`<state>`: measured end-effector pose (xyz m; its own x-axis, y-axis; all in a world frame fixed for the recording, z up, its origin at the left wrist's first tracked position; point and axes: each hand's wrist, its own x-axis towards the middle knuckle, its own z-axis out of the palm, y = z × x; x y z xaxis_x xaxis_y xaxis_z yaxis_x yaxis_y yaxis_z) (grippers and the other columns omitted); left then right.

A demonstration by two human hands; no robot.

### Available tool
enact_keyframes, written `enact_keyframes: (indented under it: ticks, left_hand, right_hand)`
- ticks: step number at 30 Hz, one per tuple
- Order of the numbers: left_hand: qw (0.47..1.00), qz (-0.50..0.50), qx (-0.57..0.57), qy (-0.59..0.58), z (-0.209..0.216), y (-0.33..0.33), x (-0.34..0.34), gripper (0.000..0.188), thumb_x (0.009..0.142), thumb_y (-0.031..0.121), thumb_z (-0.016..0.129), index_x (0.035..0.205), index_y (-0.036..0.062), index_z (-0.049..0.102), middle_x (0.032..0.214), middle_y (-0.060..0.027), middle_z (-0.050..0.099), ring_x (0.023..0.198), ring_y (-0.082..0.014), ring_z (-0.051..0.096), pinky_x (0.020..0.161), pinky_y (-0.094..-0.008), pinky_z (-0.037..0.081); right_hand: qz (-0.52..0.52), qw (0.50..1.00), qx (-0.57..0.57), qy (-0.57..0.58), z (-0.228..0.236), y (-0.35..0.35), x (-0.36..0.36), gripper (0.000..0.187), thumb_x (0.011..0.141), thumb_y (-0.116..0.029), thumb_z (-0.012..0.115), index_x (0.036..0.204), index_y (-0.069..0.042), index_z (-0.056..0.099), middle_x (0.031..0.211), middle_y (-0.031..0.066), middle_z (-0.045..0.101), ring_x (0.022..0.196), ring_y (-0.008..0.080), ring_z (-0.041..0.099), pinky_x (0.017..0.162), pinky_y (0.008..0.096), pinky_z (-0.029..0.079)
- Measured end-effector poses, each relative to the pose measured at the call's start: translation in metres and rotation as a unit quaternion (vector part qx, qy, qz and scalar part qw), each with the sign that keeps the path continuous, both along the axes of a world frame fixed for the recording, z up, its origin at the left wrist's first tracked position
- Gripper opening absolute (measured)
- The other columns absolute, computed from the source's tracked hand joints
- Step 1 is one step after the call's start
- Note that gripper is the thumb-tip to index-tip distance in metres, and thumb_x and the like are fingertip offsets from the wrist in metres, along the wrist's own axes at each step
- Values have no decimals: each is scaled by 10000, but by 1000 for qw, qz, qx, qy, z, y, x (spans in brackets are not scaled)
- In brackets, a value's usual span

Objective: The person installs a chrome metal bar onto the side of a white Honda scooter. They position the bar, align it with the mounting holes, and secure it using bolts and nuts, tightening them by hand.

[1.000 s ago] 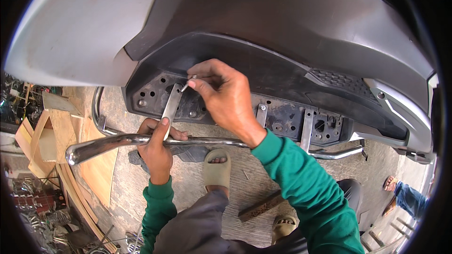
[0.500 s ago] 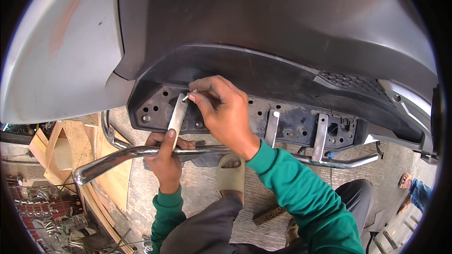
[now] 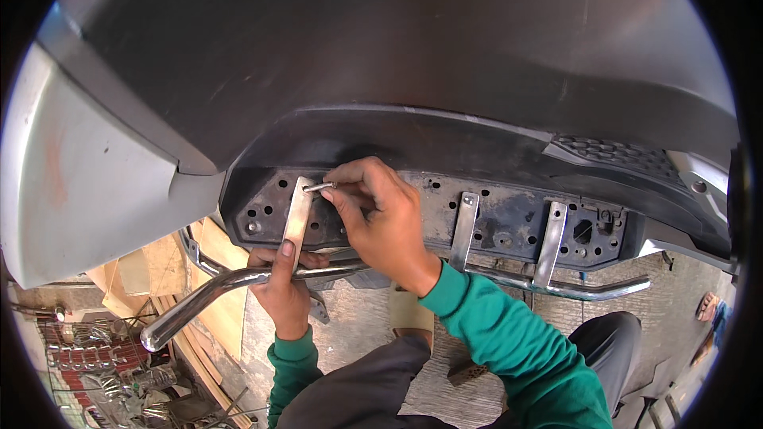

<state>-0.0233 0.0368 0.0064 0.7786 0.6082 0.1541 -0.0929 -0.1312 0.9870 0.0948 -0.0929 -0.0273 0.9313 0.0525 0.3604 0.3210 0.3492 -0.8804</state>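
A curved chrome bar (image 3: 199, 302) runs across under a perforated dark metal plate (image 3: 509, 230) on a vehicle's underside edge. My left hand (image 3: 282, 290) is closed around the bar at the foot of the left flat bracket (image 3: 298, 218), its thumb pressed on that bracket. Between the thumb and fingertips of my right hand (image 3: 385, 214) is a small metal bolt (image 3: 319, 187), its tip at the hole near the bracket's upper end. How far the tip enters the hole cannot be seen. Two more flat brackets, a middle one (image 3: 465, 230) and a right one (image 3: 551, 242), rise from the bar against the plate.
Dark body panel (image 3: 381, 40) overhangs the work, with a light grey panel (image 3: 95, 183) at left. Wooden boards (image 3: 218, 302) and a rack of metal parts (image 3: 103, 365) lie at lower left. Another person's foot (image 3: 706, 307) shows at far right.
The view has shifted, so the vehicle and bar appear slightly lower and farther right. The bolt lies more level at the bracket's hole. Both hands keep their grips.
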Motion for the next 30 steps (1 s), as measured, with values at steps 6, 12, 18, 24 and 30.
enact_keyframes:
  ticks: [6, 12, 18, 24, 30]
  left_hand:
    - [999, -20, -36, -9, -10, 4, -4, 228, 1059, 131, 684, 950, 52, 499, 719, -227, 689, 646, -333, 734, 704, -521, 671]
    - [998, -24, -50, -22, -12, 3, -4, 230, 1037, 128, 710, 932, 48, 522, 742, -248, 712, 643, -350, 748, 704, -530, 690]
    - [997, -32, -66, -38, -14, 3, -3, 213, 1026, 116, 715, 934, 46, 537, 751, -244, 711, 673, -355, 755, 707, -535, 692]
    - [995, -36, -83, -52, -15, 3, -2, 179, 1018, 92, 706, 930, 43, 558, 767, -235, 718, 701, -348, 756, 735, -522, 686]
    - [994, -24, -90, -51, -17, 5, -4, 171, 1005, 69, 708, 913, 54, 565, 769, -224, 722, 711, -330, 754, 752, -518, 674]
  right_hand:
    - [-13, 1000, 20, 8, -1, 4, 1, 187, 950, 36, 788, 1095, -5, 675, 1046, 149, 720, 900, 297, 805, 722, 378, 652]
    - [-19, 999, -18, -23, 1, -2, 2, 192, 943, 42, 784, 1090, 6, 666, 1018, 159, 705, 865, 326, 773, 715, 404, 631]
    - [-38, 995, -55, -68, 2, -7, 3, 194, 915, 67, 783, 1071, 1, 688, 1017, 147, 698, 887, 326, 744, 723, 398, 622]
    - [-58, 987, -90, -119, 2, -2, 2, 206, 883, 43, 780, 1056, -28, 696, 1009, 130, 676, 887, 366, 728, 727, 451, 612]
    - [-36, 974, -149, -165, 2, -2, -2, 309, 785, 7, 788, 1077, -42, 703, 1050, 109, 675, 913, 348, 741, 753, 449, 628]
